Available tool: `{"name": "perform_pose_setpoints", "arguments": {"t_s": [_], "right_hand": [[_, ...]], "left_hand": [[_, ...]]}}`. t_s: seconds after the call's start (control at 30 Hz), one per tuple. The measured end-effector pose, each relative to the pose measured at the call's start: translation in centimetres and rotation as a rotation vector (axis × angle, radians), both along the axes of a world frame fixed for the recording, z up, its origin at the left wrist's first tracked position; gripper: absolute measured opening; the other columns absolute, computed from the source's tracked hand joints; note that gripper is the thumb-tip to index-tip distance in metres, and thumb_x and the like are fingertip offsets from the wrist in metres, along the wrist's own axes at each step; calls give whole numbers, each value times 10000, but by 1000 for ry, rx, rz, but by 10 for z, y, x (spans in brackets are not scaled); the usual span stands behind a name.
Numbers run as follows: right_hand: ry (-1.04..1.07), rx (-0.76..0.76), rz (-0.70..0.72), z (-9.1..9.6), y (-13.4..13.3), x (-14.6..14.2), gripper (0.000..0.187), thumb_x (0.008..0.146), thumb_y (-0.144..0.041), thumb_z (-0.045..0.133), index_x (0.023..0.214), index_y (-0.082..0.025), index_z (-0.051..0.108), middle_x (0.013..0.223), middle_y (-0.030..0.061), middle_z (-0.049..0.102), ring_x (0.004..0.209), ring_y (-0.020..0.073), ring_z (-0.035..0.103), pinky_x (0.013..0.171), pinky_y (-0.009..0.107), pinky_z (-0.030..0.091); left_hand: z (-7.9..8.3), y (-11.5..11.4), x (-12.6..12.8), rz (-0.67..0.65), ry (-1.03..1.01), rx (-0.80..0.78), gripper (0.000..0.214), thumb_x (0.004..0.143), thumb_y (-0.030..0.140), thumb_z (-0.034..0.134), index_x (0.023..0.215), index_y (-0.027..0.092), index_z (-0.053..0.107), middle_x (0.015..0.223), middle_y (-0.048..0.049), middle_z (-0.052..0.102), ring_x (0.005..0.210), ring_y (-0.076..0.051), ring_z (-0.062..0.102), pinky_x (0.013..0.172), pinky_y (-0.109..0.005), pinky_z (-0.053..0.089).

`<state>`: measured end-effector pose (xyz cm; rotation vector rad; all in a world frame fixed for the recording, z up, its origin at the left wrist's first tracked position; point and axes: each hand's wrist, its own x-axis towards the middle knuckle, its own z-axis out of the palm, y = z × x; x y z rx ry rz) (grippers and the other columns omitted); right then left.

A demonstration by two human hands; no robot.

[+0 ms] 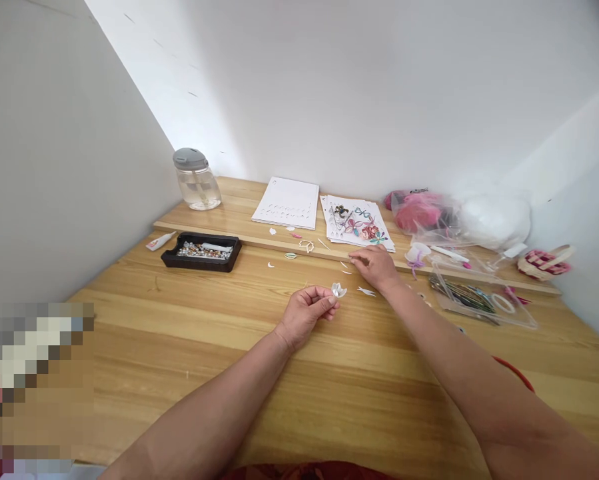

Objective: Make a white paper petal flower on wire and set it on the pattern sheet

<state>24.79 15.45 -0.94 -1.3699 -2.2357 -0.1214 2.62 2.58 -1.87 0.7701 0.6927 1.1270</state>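
My left hand (306, 312) rests on the wooden table (189, 333) with its fingers pinched on a small white paper flower (338, 290). My right hand (376, 264) reaches farther forward, palm down, fingers curled and touching small white paper bits (346, 269) near the raised wooden ledge (259, 240). I cannot make out whether it holds one. More white paper scraps (366, 291) lie between the two hands.
A black tray (202, 252) with small beads and a glue tube (160, 241) sit at the left. A clear jar (196, 180), white sheets (286, 202) and craft pattern papers (356, 223) lie on the ledge. Plastic bags (424, 213), a clear box (479, 300) and a small basket (544, 262) are at the right.
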Motion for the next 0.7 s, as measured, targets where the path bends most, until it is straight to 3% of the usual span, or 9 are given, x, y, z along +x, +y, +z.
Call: {"name": "perform_pose_setpoints", "arguments": {"t_s": [0.13, 0.33, 0.5, 0.7], "right_hand": [[49, 37, 30, -3, -3, -1, 178, 880, -231, 566, 873, -201, 741, 896, 61, 727, 874, 225, 600, 899, 372, 404], [111, 45, 40, -7, -2, -5, 156, 773, -201, 638, 900, -184, 728, 915, 83, 708, 905, 255, 582, 900, 395, 421], [220, 23, 11, -5, 0, -13, 103, 796, -251, 608, 780, -195, 694, 851, 79, 704, 887, 258, 598, 903, 425, 424], [417, -122, -2, 19, -43, -29, 192, 881, -364, 555, 872, -188, 630, 785, 41, 699, 673, 175, 636, 658, 309, 504]], "left_hand": [[0, 0, 0, 5, 0, -2, 333, 645, 348, 834, 795, 116, 649, 720, -24, 661, 598, -70, 571, 567, -183, 456], [-1, 0, 0, -2, -10, 16, 313, 660, 343, 826, 783, 115, 650, 723, -25, 660, 602, -66, 566, 573, -180, 452], [-1, 1, 0, 5, -7, 7, 334, 644, 350, 834, 785, 114, 643, 716, -25, 660, 594, -67, 565, 566, -181, 447], [-2, 2, 1, 11, -23, 18, 330, 654, 357, 827, 789, 116, 647, 719, -26, 659, 595, -67, 561, 568, -183, 444]]}}
